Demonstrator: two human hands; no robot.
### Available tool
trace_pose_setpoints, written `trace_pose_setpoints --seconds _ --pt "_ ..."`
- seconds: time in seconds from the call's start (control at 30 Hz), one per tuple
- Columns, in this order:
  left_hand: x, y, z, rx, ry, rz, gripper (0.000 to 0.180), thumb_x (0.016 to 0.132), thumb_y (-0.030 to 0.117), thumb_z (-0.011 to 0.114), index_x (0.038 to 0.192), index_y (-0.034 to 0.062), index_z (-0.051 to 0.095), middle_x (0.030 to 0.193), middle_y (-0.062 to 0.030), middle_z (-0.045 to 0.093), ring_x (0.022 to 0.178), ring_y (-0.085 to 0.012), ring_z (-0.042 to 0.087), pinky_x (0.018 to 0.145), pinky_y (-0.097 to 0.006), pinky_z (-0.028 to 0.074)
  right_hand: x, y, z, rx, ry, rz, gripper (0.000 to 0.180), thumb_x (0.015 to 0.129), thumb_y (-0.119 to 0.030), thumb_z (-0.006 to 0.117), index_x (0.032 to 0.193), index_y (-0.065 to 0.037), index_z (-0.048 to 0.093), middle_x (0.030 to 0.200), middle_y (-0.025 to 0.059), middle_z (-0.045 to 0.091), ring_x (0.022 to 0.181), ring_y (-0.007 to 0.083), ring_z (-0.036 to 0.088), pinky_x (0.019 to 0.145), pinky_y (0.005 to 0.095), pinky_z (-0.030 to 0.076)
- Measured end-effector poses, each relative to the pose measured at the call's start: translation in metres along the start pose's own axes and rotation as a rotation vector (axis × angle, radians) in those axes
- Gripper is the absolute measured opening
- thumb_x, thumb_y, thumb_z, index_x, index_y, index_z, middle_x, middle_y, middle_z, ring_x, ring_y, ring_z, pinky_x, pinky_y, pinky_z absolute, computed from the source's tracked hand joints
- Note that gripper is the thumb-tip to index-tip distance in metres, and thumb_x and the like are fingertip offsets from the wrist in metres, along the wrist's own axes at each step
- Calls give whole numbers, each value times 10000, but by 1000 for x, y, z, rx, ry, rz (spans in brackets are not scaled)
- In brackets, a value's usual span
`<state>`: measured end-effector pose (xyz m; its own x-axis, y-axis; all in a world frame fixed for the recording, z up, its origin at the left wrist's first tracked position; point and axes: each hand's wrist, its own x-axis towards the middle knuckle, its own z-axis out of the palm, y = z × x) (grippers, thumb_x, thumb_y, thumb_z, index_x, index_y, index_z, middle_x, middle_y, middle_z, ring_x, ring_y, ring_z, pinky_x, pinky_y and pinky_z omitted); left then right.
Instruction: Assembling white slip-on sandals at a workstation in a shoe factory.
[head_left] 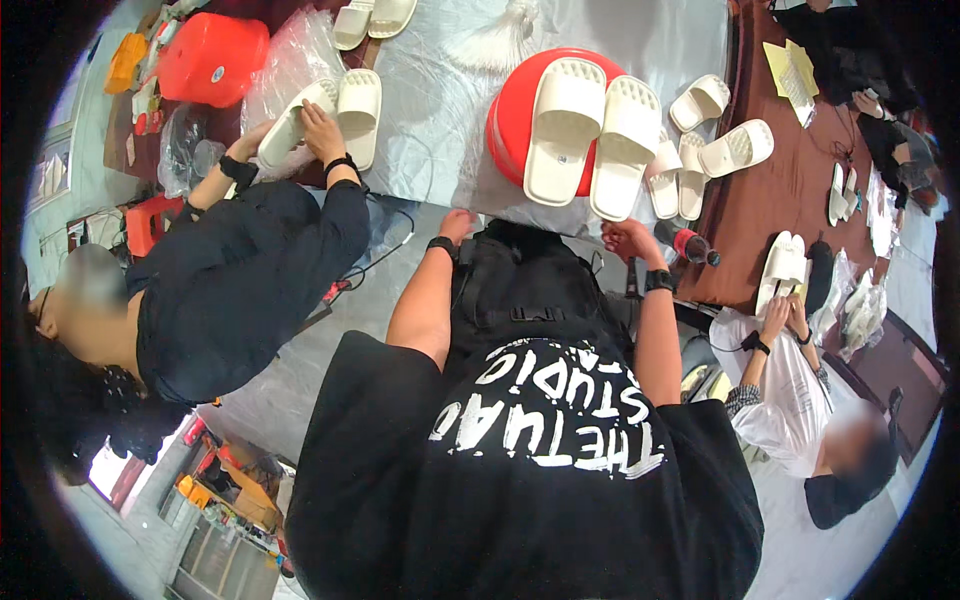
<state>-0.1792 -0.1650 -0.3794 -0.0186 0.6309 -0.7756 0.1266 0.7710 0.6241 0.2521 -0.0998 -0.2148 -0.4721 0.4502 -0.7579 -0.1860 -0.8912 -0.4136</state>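
Two cream slide slippers lie side by side before me, the left slipper [565,125] and the right slipper [628,140], their heels toward me. Beneath them is a round red stool or basin [507,140] on the plastic-covered table. My left hand [458,226] rests by the table's near edge, its fingers loosely apart and holding nothing visible. Just below the right slipper's heel is my right hand [630,240], its fingers curled with nothing seen in them. Whether it touches the slipper is hard to tell.
More cream slippers [735,148] lie to the right, near a dark bottle [695,246] on its side. At left, a person's hands [318,130] hold a slipper. Another person's hands [785,318] hold slippers at right. A white bristly bundle [497,38] lies at the back.
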Motion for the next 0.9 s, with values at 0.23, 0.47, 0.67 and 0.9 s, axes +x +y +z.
trace_pose_setpoints --seconds 0.23,0.47,0.67,0.9 --pt "-25 35 14 -222 -146 -236 271 885 240 701 1073 46 681 955 -69 714 786 -170 659 692 -312 501 57 31 90 -469 17 -42 346 915 -194 632 1228 -48 608 1018 43 666 818 119 611 661 245 486" --pt "-23 58 16 -106 -242 -193 355 897 347 691 1145 93 670 1084 -4 701 939 -145 673 764 -296 445 127 88 118 -806 8 -224 385 882 -220 674 1218 -38 621 984 55 684 794 152 655 628 317 533" --pt "-34 50 10 -71 -221 -243 333 927 360 646 1168 132 673 1106 25 698 951 -114 634 768 -302 420 149 97 156 -402 196 107 364 847 -166 695 1168 -9 627 907 75 681 783 170 671 601 306 544" --pt "-50 65 10 -65 -253 -276 290 960 304 600 1185 136 670 1076 23 685 953 -116 631 742 -292 469 169 111 161 -480 280 -5 325 869 -107 676 1168 5 616 903 95 685 746 162 665 606 282 539"
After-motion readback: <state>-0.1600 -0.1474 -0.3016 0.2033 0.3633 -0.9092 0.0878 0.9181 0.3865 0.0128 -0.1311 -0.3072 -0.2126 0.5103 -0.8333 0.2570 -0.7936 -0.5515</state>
